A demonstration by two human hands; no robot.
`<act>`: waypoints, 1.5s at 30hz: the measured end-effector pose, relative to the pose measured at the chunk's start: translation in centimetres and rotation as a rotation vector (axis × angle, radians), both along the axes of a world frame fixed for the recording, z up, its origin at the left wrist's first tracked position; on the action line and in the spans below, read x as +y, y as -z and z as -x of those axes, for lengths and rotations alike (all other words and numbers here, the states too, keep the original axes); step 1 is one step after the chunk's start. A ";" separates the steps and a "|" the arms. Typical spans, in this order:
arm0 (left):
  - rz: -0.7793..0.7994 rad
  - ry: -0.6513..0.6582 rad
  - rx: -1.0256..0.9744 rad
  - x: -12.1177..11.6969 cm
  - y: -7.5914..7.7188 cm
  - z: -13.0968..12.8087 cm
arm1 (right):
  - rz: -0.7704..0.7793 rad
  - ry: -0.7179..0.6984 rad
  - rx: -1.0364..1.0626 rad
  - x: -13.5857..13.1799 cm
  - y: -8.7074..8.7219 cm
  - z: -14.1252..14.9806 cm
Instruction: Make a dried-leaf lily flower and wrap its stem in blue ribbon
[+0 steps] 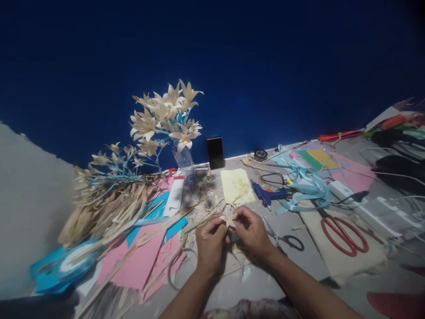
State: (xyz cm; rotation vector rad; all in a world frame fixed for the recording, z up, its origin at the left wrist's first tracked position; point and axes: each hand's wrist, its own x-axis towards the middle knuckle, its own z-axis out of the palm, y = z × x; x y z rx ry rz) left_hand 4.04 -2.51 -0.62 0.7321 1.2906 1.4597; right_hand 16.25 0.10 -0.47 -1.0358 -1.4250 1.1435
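Observation:
A small cream flower point(229, 220) with pointed petals is held between my two hands above the middle of the table. My left hand point(212, 235) pinches it from the left, thumb and fingers closed on the petals. From the right, the fingertips of my right hand point(250, 231) are closed on the same flower. Just beyond the hands lies a yellow sheet point(236, 186) with bits of scrap on it. A blue hot glue gun point(268, 193) rests to its right. Black-handled scissors point(292, 242) lie close to my right wrist, partly covered by it.
Finished cream flowers on blue stems stand in a clear vase point(184, 161) before a blue wall. A phone point(215, 153) leans there. Pink paper point(141, 254) and dried husks point(109, 208) spread left. Red-handled scissors point(345, 235), light-blue ribbon point(308, 190) and a power strip point(375, 215) lie right.

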 end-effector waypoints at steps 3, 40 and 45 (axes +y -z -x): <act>0.040 0.010 -0.081 0.3 -0.4 0.1 | 0.033 -0.007 -0.006 0.1 0.2 0.0; 0.100 0.066 -0.269 0.4 1.1 0.4 | -0.047 0.034 0.018 1.1 0.8 0.2; 0.110 0.103 -0.289 0.4 1.0 0.4 | -0.111 0.053 -0.089 0.9 1.0 0.0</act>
